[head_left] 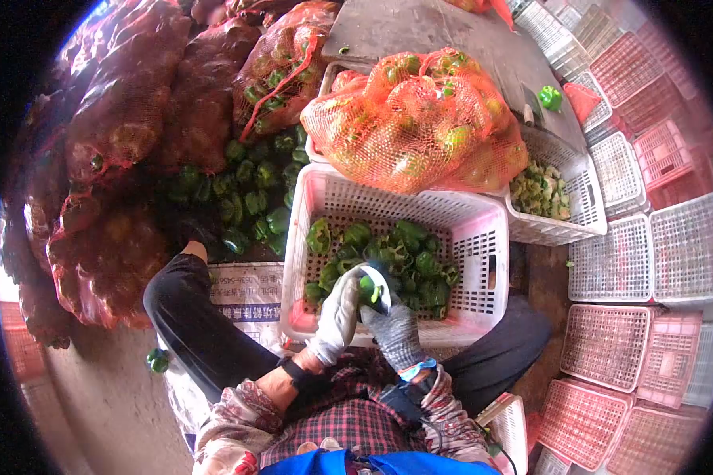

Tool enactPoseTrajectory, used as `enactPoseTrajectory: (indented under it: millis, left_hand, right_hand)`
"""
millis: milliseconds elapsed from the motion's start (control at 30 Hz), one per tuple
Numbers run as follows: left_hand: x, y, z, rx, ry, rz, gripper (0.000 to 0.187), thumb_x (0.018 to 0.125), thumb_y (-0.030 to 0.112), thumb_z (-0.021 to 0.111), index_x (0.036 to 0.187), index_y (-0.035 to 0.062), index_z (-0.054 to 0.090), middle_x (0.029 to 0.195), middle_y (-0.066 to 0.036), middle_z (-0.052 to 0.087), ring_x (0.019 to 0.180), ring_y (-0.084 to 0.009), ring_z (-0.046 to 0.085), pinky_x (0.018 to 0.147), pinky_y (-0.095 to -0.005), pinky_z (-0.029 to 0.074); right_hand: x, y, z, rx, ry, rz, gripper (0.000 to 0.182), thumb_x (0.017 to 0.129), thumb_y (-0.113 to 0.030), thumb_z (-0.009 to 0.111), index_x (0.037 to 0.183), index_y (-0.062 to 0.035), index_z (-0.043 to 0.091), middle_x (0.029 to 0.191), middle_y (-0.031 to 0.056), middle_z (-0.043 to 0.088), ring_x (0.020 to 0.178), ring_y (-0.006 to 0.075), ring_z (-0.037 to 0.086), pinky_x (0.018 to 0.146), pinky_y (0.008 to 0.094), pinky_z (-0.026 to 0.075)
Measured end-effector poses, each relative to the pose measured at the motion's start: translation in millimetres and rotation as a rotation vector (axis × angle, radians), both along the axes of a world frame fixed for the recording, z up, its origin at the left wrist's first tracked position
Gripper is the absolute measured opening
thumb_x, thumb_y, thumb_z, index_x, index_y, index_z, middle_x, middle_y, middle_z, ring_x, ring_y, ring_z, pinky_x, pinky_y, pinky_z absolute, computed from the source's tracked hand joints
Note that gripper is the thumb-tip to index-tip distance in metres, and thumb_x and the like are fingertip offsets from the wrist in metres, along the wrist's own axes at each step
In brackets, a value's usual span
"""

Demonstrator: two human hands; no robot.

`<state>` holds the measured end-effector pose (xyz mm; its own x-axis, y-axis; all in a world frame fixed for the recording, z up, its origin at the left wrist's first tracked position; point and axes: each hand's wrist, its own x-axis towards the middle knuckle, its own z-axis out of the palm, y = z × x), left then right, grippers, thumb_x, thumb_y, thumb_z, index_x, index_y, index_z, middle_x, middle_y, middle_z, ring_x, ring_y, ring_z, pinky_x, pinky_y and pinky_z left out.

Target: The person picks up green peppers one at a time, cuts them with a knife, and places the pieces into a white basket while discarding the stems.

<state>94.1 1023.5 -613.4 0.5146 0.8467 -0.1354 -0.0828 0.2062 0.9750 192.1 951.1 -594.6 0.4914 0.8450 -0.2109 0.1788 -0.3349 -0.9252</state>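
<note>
My left hand [337, 313], in a whitish glove, is closed round a green pepper [367, 288] above the near part of a white plastic crate [495, 237]. Close against it, my right hand [394, 331] in a grey knit glove has its fingers curled at a pale, curved, shiny-edged thing [384, 293]. What that thing is I cannot make out, and the fingertips are partly hidden. Below both hands, several green peppers [408, 233], some cut open, lie in the crate.
An orange mesh sack [420, 119] of peppers rests over the crate's far edge. Loose green peppers [249, 190] and full red sacks [123, 103] are at left. A crate of pale green scraps [540, 191] stands at right, beside stacked crates [610, 257].
</note>
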Motion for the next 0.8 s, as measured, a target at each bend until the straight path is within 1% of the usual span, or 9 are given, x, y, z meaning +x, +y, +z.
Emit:
enactPoseTrajectory:
  millis: [133,233,400,433,500,533,700,733,800]
  left_hand:
    - [-14,-1,-1,0.178,0.056,-0.135,0.042,0.100,0.030,0.036,0.123,-0.0014,0.051,0.118,-0.013,0.056,0.111,-0.0212,0.052,0.095,-0.0309,0.039]
    - [-12,-3,8,-0.331,0.015,-0.197,0.032,0.098,0.022,0.039,0.116,-0.0004,0.054,0.104,-0.006,0.059,0.099,-0.0142,0.053,0.090,-0.0281,0.041]
    - [-13,10,24,0.544,0.029,-0.350,0.017,0.081,0.011,0.057,0.096,0.0017,0.057,0.108,-0.016,0.060,0.096,-0.0278,0.060,0.083,-0.0352,0.047]
    - [-10,5,5,0.421,-0.102,-0.343,0.024,0.087,0.023,0.055,0.100,0.0024,0.057,0.104,-0.015,0.062,0.091,-0.0264,0.061,0.080,-0.0359,0.049]
    - [0,-2,8,-1.019,-0.311,-0.238,0.035,0.091,0.035,0.049,0.106,0.0039,0.055,0.098,-0.012,0.062,0.089,-0.0231,0.061,0.081,-0.0347,0.049]
    - [1,-2,-10,-1.064,-0.364,-0.279,0.045,0.094,0.044,0.041,0.108,0.0039,0.055,0.094,-0.010,0.063,0.085,-0.0210,0.062,0.078,-0.0359,0.051]
    - [54,28,-8,-0.801,-0.325,-0.278,0.047,0.098,0.041,0.037,0.126,0.0058,0.049,0.114,-0.007,0.058,0.096,-0.0185,0.058,0.086,-0.0331,0.048]
    - [56,28,-21,-0.281,-0.187,-0.322,0.050,0.097,0.036,0.041,0.135,0.0038,0.040,0.123,-0.012,0.053,0.108,-0.0211,0.053,0.095,-0.0328,0.042]
    - [67,34,31,-0.087,0.252,-0.425,0.060,0.093,0.025,0.052,0.142,0.0028,0.027,0.134,-0.018,0.046,0.123,-0.0200,0.043,0.102,-0.0317,0.035]
  right_hand:
    - [-6,-2,0,-0.028,0.259,-0.065,0.024,0.080,-0.014,0.065,0.100,-0.0011,0.061,0.082,0.0064,0.067,0.077,0.0124,0.060,0.071,0.0304,0.049]
    - [-5,-17,-37,-0.017,0.182,-0.025,0.022,0.082,-0.013,0.061,0.101,-0.0011,0.062,0.084,0.0056,0.067,0.077,0.0126,0.059,0.072,0.0312,0.049]
    - [16,-12,19,-0.149,0.062,0.278,0.031,0.083,-0.030,0.064,0.106,-0.0092,0.062,0.081,0.0162,0.066,0.071,0.0296,0.065,0.064,0.0377,0.050]
    - [24,-17,15,-0.058,-0.051,0.362,0.031,0.083,-0.034,0.063,0.103,-0.0102,0.063,0.078,0.0169,0.064,0.069,0.0306,0.065,0.062,0.0385,0.050]
    - [37,-25,-5,-0.005,-0.478,0.510,0.033,0.083,-0.038,0.064,0.102,-0.0110,0.062,0.075,0.0166,0.063,0.070,0.0315,0.065,0.060,0.0401,0.049]
    - [42,-19,24,-0.061,-0.556,0.533,0.031,0.082,-0.038,0.064,0.096,-0.0106,0.059,0.072,0.0144,0.062,0.066,0.0315,0.064,0.059,0.0411,0.049]
    - [110,-13,74,-0.024,-0.368,0.012,0.023,0.088,-0.023,0.057,0.105,-0.0089,0.052,0.088,0.0120,0.063,0.076,0.0257,0.062,0.067,0.0362,0.049]
    - [143,-5,86,0.065,-0.369,-0.155,0.027,0.088,-0.021,0.057,0.110,-0.0083,0.049,0.093,0.0124,0.062,0.080,0.0251,0.061,0.071,0.0358,0.048]
    - [224,16,112,0.316,-0.497,-0.421,0.037,0.088,-0.016,0.056,0.122,-0.0071,0.043,0.101,0.0133,0.060,0.089,0.0241,0.059,0.079,0.0351,0.046]
